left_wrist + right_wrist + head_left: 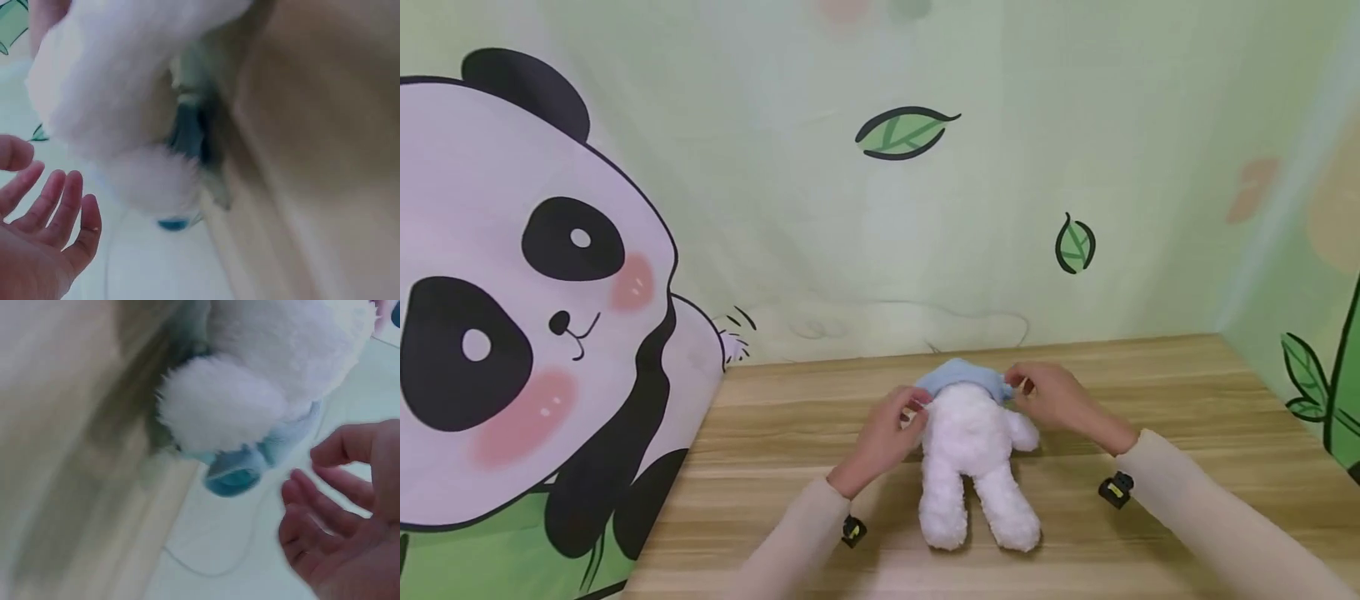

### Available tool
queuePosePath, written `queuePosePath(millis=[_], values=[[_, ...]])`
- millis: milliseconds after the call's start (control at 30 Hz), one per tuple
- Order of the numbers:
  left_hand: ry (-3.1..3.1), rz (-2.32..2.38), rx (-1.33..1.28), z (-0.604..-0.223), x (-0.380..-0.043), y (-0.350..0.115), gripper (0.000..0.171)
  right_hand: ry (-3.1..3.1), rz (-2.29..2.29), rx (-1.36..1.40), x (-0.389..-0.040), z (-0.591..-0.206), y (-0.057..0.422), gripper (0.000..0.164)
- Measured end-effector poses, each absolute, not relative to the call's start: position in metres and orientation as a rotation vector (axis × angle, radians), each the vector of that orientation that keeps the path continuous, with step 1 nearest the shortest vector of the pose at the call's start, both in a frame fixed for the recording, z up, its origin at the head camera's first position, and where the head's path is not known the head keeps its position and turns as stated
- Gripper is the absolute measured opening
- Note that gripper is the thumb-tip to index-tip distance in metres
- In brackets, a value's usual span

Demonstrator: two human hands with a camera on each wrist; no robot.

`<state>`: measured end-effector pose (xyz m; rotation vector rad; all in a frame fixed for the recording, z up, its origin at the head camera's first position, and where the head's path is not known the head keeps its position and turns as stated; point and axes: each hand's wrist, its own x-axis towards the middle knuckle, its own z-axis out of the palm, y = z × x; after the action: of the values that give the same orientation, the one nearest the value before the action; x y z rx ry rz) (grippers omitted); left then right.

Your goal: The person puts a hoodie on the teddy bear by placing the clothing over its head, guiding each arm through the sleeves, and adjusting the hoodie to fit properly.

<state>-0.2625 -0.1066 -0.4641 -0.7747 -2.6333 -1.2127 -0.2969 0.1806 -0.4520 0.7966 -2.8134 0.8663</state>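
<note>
A white plush toy point(967, 433) lies on the table, its two legs toward me. A light blue cloth piece point(958, 375) is around its upper end; in the right wrist view a tube-like blue end point(232, 478) hangs beside a fluffy white limb point(219, 403). On the toy's left side is my left hand point(883, 437), fingers loosely bent near the cloth's edge; in the left wrist view they hold nothing. My right hand point(1054, 398) is at the cloth's right end, fingers bent; the right wrist view shows a small gap between fingertips and cloth. The toy's face is hidden.
The wooden table point(790, 400) ends at a pale green backdrop point(1000, 275) with printed leaves and a large panda point(602, 350) on the left. Small black devices point(1116, 490) sit at both wrists.
</note>
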Motion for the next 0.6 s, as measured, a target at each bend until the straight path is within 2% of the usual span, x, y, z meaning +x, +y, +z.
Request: queuePosePath(millis=[67,300,433,600], values=[[-2.622,-1.120,-0.766,-0.456,-0.276,-0.105,0.023,-2.744,0.789,0.826,-0.303,-0.444,0.173,0.022],[-2.832,-0.615,-0.894,-0.442,-0.319,-0.092,0.026,-2.736,0.624,1.083,-0.324,-0.435,0.151,0.026],[-2.869,-0.367,-0.961,-0.442,-0.329,-0.083,0.025,-2.738,0.546,1.098,-0.330,-0.437,0.146,0.021],[-2.859,-0.195,-0.953,-0.446,-0.333,-0.075,0.023,-2.713,0.390,1.097,-0.331,-0.439,0.139,0.022]])
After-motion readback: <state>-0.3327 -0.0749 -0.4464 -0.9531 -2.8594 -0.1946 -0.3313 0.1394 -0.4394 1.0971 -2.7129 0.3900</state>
